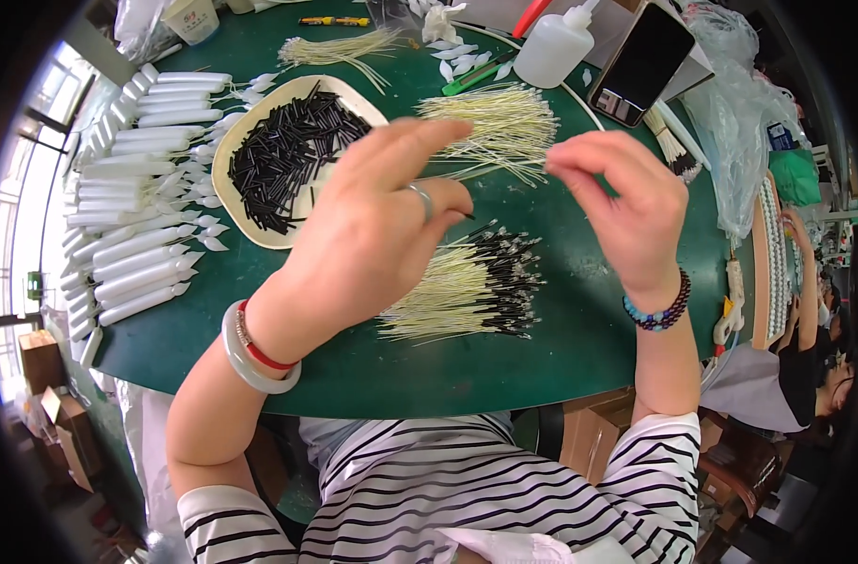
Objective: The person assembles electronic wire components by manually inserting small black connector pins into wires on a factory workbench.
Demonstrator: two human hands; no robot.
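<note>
My left hand (368,221) is above the table between the dish and the wire bundles, its index finger stretched out. Its thumb and curled fingers pinch a small black tube (469,216), of which only the tip shows. My right hand (626,202) hovers to the right, thumb and fingertips pressed together; what they hold is too thin to make out. Under my left hand lies a bundle of pale yellow wires with black-sleeved ends (490,287). Farther back is a pile of plain pale wires (495,122). A cream dish (230,202) holds many short black tubes (283,155).
White electric candles (138,193) lie in rows at the left. Behind are a white squeeze bottle (553,47), a phone (642,61), a green cutter (476,75) and a wire bunch (340,49). Clear plastic bags (730,113) hang at the right, where another person sits.
</note>
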